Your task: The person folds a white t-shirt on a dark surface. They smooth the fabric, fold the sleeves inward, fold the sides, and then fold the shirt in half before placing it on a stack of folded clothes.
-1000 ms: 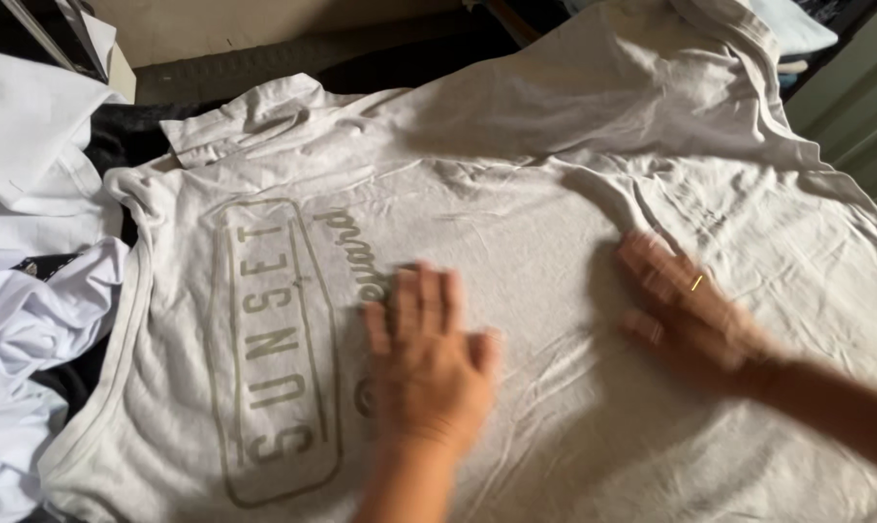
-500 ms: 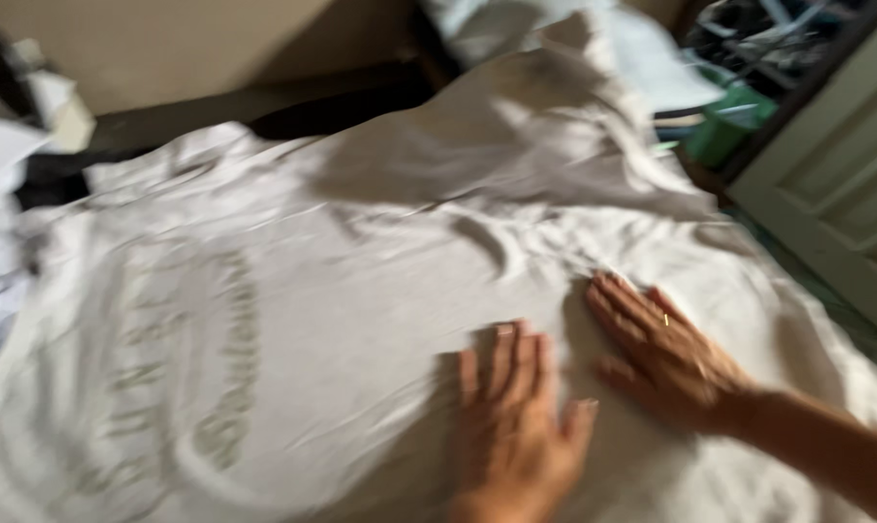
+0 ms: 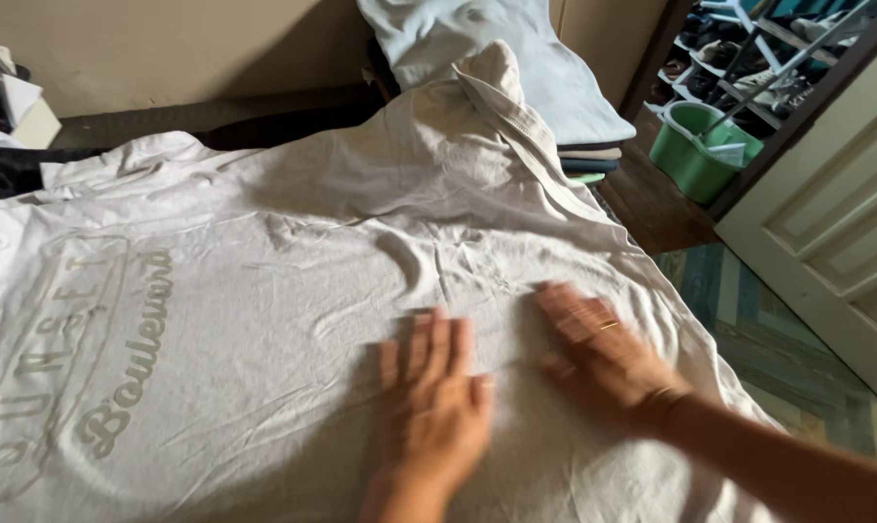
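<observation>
We press the left hand and right hand flat, fingers together, on the pale printed T-shirt spread across the near surface. Stroke outward toward the right hem with even pressure; blur hides, we think, any pinch.

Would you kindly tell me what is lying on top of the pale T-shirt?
Both hands rest flat on the T-shirt: left hand, right hand. Whatever lies under the shirt is covered.
</observation>
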